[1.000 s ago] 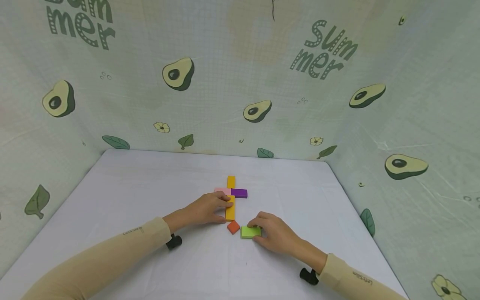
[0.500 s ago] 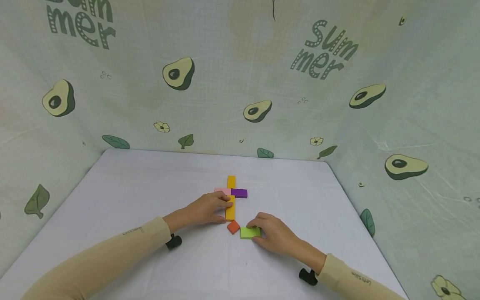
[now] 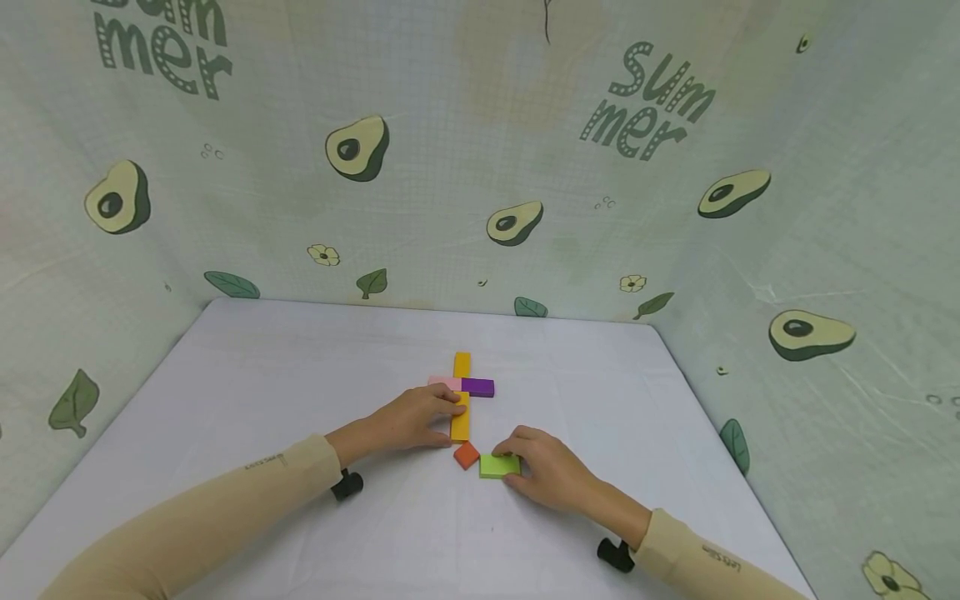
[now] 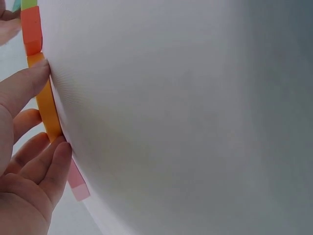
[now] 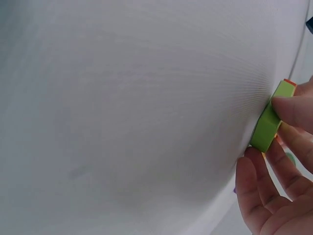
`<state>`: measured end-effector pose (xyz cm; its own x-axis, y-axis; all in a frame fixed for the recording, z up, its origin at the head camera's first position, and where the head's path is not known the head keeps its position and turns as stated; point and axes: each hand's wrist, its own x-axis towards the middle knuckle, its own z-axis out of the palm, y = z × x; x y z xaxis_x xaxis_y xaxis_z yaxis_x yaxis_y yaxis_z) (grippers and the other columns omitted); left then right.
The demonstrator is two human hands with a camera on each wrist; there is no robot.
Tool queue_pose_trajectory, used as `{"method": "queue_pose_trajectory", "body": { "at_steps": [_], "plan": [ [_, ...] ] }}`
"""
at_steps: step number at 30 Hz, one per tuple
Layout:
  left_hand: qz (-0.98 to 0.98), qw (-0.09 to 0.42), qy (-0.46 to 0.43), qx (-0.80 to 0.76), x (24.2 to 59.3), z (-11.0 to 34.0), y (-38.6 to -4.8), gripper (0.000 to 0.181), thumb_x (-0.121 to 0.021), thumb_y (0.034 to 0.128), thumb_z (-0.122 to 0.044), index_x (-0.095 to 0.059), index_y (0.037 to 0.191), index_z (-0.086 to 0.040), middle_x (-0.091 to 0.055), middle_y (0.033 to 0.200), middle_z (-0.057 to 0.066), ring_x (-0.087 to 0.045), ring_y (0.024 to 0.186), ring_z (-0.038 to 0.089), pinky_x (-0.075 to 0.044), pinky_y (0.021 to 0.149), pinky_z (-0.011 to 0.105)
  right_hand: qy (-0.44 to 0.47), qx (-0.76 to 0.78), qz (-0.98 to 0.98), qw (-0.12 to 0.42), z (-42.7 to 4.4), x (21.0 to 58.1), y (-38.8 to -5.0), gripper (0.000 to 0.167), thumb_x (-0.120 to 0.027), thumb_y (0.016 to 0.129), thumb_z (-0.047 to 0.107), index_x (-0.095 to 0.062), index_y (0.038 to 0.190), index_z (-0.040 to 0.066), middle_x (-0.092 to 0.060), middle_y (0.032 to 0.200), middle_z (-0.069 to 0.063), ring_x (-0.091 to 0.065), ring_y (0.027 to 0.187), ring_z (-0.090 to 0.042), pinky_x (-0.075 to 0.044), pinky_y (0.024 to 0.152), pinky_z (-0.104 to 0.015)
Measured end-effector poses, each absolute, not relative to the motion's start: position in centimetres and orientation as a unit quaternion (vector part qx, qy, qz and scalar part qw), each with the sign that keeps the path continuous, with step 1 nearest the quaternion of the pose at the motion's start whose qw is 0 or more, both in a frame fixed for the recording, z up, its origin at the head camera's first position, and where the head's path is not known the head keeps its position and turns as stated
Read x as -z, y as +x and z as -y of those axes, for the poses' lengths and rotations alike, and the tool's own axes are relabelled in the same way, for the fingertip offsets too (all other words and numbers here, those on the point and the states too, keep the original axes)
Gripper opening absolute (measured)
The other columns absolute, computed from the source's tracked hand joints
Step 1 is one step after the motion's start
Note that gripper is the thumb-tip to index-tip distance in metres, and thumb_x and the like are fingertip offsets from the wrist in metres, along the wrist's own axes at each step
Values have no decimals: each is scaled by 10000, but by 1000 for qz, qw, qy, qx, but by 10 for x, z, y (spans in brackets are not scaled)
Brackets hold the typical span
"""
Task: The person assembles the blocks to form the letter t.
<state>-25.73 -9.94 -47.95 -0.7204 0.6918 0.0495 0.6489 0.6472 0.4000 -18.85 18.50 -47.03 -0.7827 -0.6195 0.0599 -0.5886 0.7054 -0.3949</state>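
Observation:
In the head view my left hand [image 3: 414, 418] holds the nearer yellow block [image 3: 461, 429], thumb by its near end and fingers by its far part. My right hand [image 3: 553, 471] pinches a light green block [image 3: 495, 467] flat on the table, thumb in front and fingers behind. Between the two lies a small orange-red block [image 3: 467, 456], turned like a diamond. One corner points at the yellow block's near end, and another meets or almost meets the green block's left side. Beyond the left fingers, a pink block [image 3: 442, 382] and a purple block [image 3: 478, 387] form a crossbar, with another yellow block [image 3: 462, 364] behind.
A white cloth covers the table [image 3: 315, 350]. Printed fabric walls [image 3: 427, 217] with avocados and leaves rise behind it and on both sides. A dark wrist camera [image 3: 617, 554] hangs under the right wrist, and another camera [image 3: 347, 485] under the left.
My right hand has slid the green block slightly left, closer to the orange-red block. The left hand and the other blocks stay in place.

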Motion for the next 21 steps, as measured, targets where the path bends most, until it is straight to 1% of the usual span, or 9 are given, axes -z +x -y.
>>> {"method": "queue_pose_trajectory", "body": {
  "at_steps": [9,16,21],
  "plan": [
    [-907,52,367,-202,480,100,-257,600,-879,901,-328,-687,1429,-119,-635,1400,26,-619,1273,203,-532,1106,362,-324,201,-923,46,-185,470,-189,299,-844,920,165,-774,1211,158,-684,1072,84,-607,934,-85,-581,870,-275],
    [-905,50,371,-202,480,100,-257,593,-886,896,-302,-693,1419,-99,-626,1433,56,-601,1319,236,-518,1126,393,-331,196,-922,35,-185,471,-188,304,-848,915,174,-774,1209,160,-688,1072,80,-610,936,-76,-589,874,-280],
    [-906,50,372,-195,479,100,-257,591,-880,902,-310,-690,1422,-103,-623,1438,59,-596,1326,241,-512,1134,398,-322,194,-925,44,-185,471,-189,303,-841,930,214,-772,1223,178,-686,1084,96,-608,952,-65,-590,902,-280]
  ]
}}
